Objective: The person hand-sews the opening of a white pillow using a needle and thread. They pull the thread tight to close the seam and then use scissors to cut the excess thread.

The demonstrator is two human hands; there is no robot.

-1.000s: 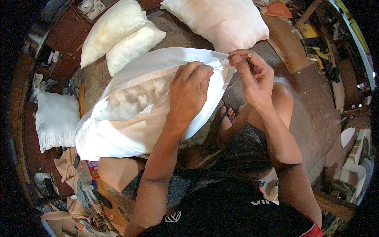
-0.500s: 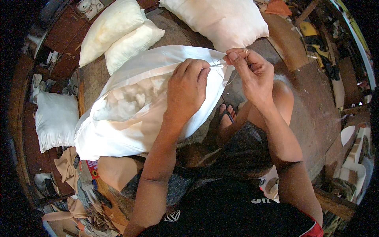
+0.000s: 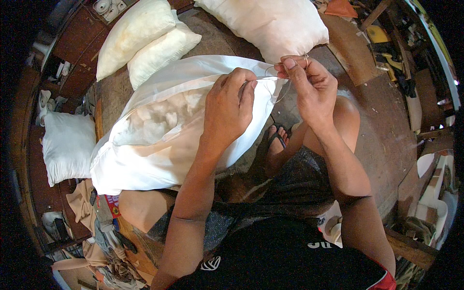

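From where I am standing, a white fabric casing point(image 3: 145, 166) is lying across the centre-left of the frame, its long slit gaping. A large white pillow point(image 3: 270, 24) is resting at top centre, two pale yellow pillows point(image 3: 137, 36) are overlapping at upper left, and a smaller white pillow point(image 3: 70, 147) is sitting at the left. Off-white stuffing point(image 3: 164, 116) is showing inside the slit. The left hand point(image 3: 229, 104), near frame centre, is gripping the casing's edge, fingers curling together and thumb closing toward them. The right hand point(image 3: 314, 92), right of upper centre, is pinching thumb and forefinger together near the casing's tapered end; what they are holding is remaining unclear. A thin thread point(image 3: 285, 94) is looping down beside those fingertips.
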